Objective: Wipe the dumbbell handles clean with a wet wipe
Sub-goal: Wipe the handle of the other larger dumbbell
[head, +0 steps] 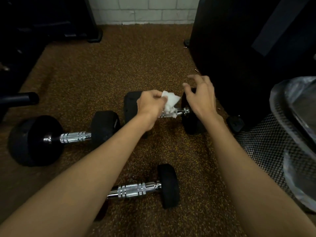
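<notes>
Dead centre, the left hand [150, 104] is on the far dumbbell [130, 106], its fingers bunched and pinching the wet wipe [170, 103]. The white sheet drapes down over the chrome bar, so the wipe sits right on the handle it is meant to clean. Only a short stub of that handle [183, 111] shows past the wipe, toward 3 o'clock.

The right hand [200, 98] hovers just off centre toward 2 o'clock, above the dumbbell's right-hand weight. Its fingers are spread and loosely hooked, gripping nothing. I cannot tell whether it touches the weight. It reads as a hand about to steady the weight so the bar does not roll under the rubbing.

The other two wait their turn, or have had it, and nothing here says which. The left dumbbell [75, 136] lies at 9 o'clock and the near dumbbell [131, 189] at 6 o'clock between the forearms. Both have bare chrome handles and rest flat on the speckled floor [119, 65], all within arm's reach. That layout suits working through them one after another.

At 4 o'clock stands a mesh bin [265, 142] with a plastic liner, close by the right forearm and handy for the used wipe. A black machine [239, 48] fills 1 to 2 o'clock.
</notes>
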`<action>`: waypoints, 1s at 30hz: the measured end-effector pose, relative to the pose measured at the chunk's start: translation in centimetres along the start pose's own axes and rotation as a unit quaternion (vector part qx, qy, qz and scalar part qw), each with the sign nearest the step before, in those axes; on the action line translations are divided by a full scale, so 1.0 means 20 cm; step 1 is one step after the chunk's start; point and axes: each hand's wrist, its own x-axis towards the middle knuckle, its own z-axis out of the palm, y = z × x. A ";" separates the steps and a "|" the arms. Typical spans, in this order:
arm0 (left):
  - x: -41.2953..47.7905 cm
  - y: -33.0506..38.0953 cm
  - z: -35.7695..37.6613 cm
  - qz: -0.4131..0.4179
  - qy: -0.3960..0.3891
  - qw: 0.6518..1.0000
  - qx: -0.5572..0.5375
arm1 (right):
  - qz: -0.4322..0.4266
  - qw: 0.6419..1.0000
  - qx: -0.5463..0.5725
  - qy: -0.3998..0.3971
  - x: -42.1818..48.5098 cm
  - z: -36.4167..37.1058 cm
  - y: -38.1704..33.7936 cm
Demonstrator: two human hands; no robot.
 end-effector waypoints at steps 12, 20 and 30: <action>0.06 0.05 -0.12 -0.013 0.013 0.998 -0.066 | 0.099 0.909 0.352 -0.197 -0.03 0.00 -0.17; 0.13 -0.16 -0.25 0.114 -0.005 0.930 0.350 | 0.015 0.991 -0.012 -0.136 -0.02 0.16 -0.05; 0.11 -0.24 -0.22 0.119 -0.026 0.943 0.311 | 0.022 0.964 -0.096 -0.248 0.07 0.28 -0.02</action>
